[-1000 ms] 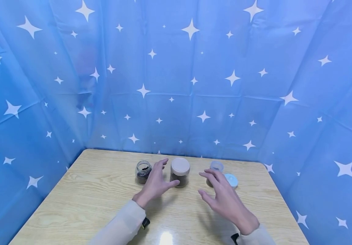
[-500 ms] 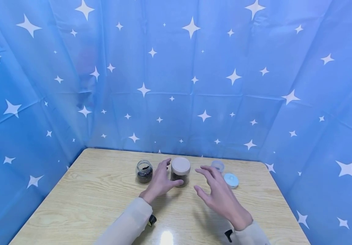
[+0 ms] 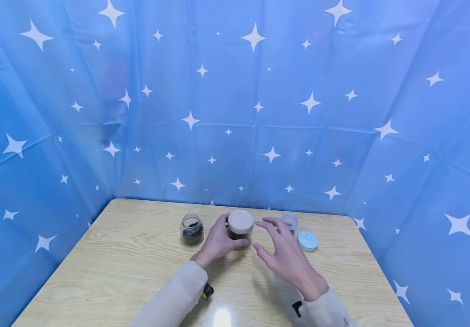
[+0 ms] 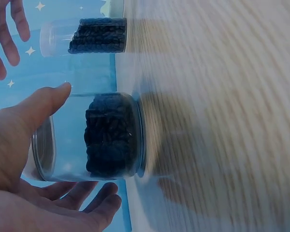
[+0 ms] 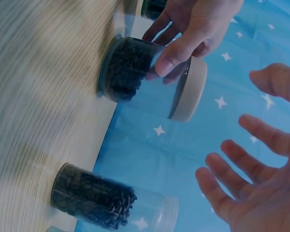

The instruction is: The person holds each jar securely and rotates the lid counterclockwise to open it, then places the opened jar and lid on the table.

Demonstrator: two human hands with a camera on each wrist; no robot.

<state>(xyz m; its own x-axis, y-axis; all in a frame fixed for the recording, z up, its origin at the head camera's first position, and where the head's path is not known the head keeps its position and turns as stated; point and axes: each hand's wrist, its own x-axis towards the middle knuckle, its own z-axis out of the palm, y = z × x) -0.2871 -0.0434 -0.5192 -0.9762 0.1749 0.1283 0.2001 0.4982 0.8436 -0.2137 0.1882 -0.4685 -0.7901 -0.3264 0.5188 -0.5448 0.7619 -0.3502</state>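
Observation:
My left hand (image 3: 217,243) holds a clear glass jar (image 4: 111,137) from its left side, thumb across the front and fingers round the back. A pale screw lid (image 3: 241,221) covers the jar, and dark bean-like pieces fill its lower part. Upright on the table, the jar stands between my two hands. To its right, my right hand (image 3: 286,259) hovers with fingers spread, holding nothing, its fingertips close to the lid. Behind that hand stands a narrower clear container (image 5: 92,195), also with dark pieces, partly hidden in the head view.
An uncovered glass jar (image 3: 192,230) with dark contents stands left of my left hand. A light blue lid (image 3: 307,240) lies at the right beside the narrow container. The wooden table (image 3: 108,263) ends at a blue starry curtain (image 3: 235,91).
My left hand has moved right, from beside the lidded jar to a hold round it. My right hand has shifted left, nearer the jar. The jars have stayed in place.

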